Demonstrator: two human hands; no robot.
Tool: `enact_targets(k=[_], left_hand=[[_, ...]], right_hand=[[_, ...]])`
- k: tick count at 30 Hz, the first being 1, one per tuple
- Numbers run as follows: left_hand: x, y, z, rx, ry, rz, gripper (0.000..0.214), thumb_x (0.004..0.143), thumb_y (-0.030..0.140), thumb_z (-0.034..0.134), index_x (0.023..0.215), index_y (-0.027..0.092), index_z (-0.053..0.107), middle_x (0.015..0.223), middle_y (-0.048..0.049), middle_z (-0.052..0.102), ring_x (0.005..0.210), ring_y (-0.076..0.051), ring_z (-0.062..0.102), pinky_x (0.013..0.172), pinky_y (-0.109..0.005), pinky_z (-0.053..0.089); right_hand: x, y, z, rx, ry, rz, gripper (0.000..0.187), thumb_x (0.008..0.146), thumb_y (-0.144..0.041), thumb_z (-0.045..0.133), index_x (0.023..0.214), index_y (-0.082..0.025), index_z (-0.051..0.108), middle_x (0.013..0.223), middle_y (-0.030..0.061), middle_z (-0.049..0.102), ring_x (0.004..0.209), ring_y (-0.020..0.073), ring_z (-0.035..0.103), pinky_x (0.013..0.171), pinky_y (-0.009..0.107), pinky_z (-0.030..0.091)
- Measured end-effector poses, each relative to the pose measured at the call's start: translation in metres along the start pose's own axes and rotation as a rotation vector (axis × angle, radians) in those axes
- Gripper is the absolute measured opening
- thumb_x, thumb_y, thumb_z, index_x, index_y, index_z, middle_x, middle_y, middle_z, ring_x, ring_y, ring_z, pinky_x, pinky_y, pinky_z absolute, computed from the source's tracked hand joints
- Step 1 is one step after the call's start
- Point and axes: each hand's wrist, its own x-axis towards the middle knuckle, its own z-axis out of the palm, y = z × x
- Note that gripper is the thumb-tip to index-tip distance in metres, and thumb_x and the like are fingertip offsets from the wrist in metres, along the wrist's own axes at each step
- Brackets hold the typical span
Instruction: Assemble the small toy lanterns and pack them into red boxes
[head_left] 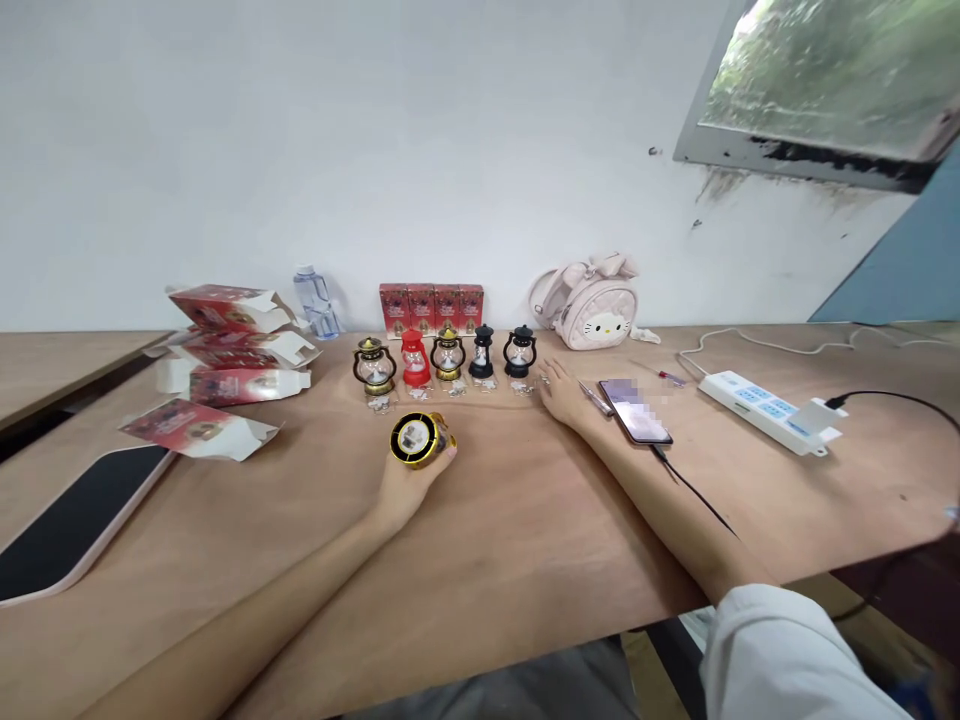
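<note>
My left hand (405, 485) is wrapped around a small gold-and-black lantern (415, 438), tipped so that its round base with a pale centre faces me. My right hand (564, 395) rests low over the table, its fingers stretched toward small clear and metallic pieces (523, 388). Beside those fingers stands a black lantern (520, 355). Leftward in the same row are a slim black lantern (482, 355), a brass-coloured lantern (448, 358), a red lantern (415, 360) and another brass-coloured lantern (373, 370). Similar small pieces (380, 404) lie in front of them.
Red boxes (433, 308) stand behind the lanterns. Opened red-and-white cartons (232, 385) pile up at left, near a dark tray-like object (75, 520) and a bottle (316, 302). At right are a pink bag (596, 308), a phone (636, 412) and a power strip (769, 408).
</note>
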Motion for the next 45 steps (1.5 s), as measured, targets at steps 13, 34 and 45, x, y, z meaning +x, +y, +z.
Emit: enact_targets(k=[13,34,45], left_hand=[[-0.002,0.003,0.0,0.051,0.018,0.001,0.045,0.062,0.04,0.072,0.1,0.02,0.058,0.108,-0.0072,0.069,0.105,-0.026,0.063,0.102,-0.046,0.044],[0.014,-0.01,-0.015,0.237,-0.012,0.295,0.045,0.07,0.032,0.07,0.111,0.018,0.057,0.113,-0.0088,0.065,0.107,-0.024,0.061,0.099,-0.041,0.047],[0.015,-0.003,-0.018,0.349,-0.096,0.403,0.034,0.073,0.024,0.064,0.106,0.019,0.058,0.109,-0.0078,0.063,0.106,-0.023,0.059,0.095,-0.036,0.046]], right_hand=[[-0.028,-0.01,-0.015,0.044,-0.15,0.062,0.037,0.093,-0.014,0.032,0.12,-0.015,0.058,0.119,0.0138,0.065,0.111,0.0211,0.06,0.098,0.037,0.043],[-0.066,-0.115,0.023,0.24,-0.132,-0.222,0.035,0.091,-0.016,0.045,0.123,-0.016,0.058,0.113,0.0115,0.065,0.106,0.025,0.054,0.093,0.041,0.045],[-0.061,-0.115,0.032,0.218,-0.112,-0.198,0.016,0.089,-0.018,0.052,0.093,-0.019,0.067,0.099,0.0088,0.063,0.097,0.0244,0.052,0.084,0.037,0.043]])
